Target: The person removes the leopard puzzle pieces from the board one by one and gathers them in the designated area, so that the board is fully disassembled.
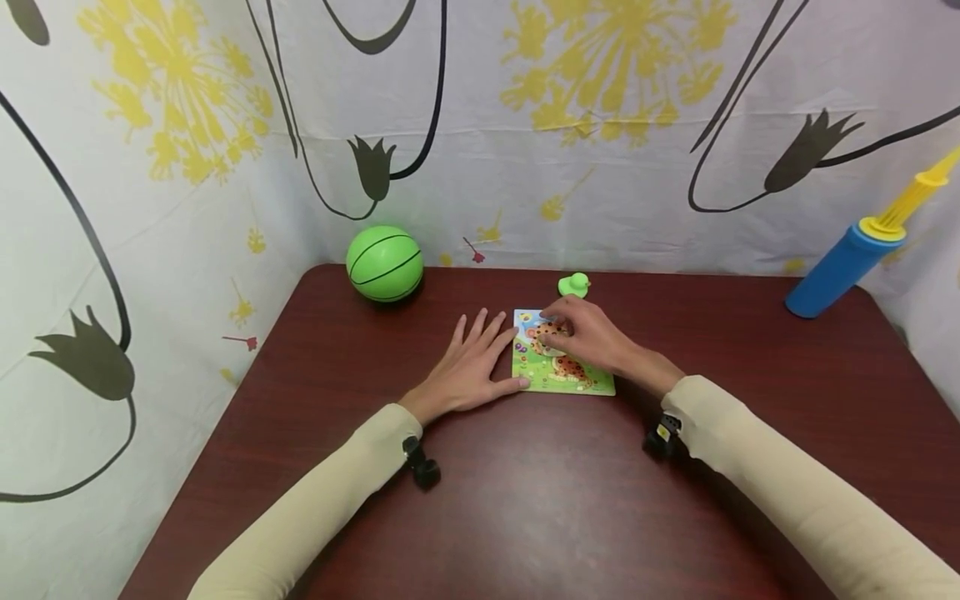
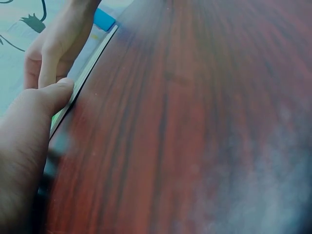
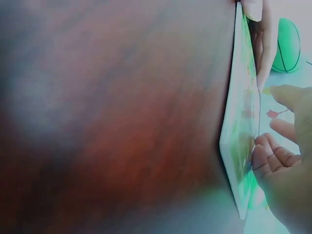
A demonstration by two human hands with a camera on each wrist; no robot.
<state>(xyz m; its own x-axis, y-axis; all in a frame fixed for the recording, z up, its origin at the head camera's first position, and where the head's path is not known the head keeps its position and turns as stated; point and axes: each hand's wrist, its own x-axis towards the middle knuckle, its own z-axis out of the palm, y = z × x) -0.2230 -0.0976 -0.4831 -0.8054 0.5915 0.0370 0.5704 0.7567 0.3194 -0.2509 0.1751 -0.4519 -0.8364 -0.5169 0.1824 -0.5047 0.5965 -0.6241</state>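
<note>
A small picture board (image 1: 592, 385) with a spotted leopard (image 1: 570, 369) on green and blue lies flat on the table. My left hand (image 1: 474, 362) rests flat at its left side, fingers spread, with the thumb over the near left corner. Over the board's upper right part is my right hand (image 1: 588, 335), fingers bent. A gap shows between its thumb and forefinger, above the leopard's head. In the right wrist view the lower fingers (image 3: 265, 158) come right at the board's face, while the thumb is held off it.
A green ball (image 1: 385, 263) with black lines stands at the table's back left. Just behind the board sits a green toy duck (image 1: 574, 285). A blue and yellow hand pump (image 1: 843, 271) stands at the back right. Patterned cloth (image 1: 480, 125) hangs behind the dark red table (image 1: 540, 500).
</note>
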